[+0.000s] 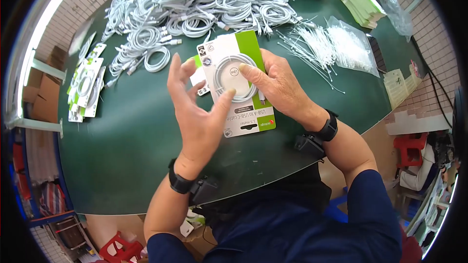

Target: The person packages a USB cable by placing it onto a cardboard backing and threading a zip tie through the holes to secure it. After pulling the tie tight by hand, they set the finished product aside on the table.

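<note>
A white and green packaging card [249, 112] is held above the table, its print upside down to me. A coiled white USB cable [217, 79] lies on its face. My right hand [285, 83] grips the card's right side, thumb pressed on the coil and fingers behind. My left hand [195, 109] is open at the card's left side, fingers spread and its thumb tip at the coil's lower edge. Behind the left fingers shows part of another white and green piece [199, 79]; most of it is hidden.
Coiled white cables [195, 7] are heaped across the far side of the green table [112, 165]. Carded cables [87, 87] are stacked at left. White cable ties [314, 44] lie loose beside a clear bag [351, 46] at right. Green-white cards [361, 5] stand stacked at far right.
</note>
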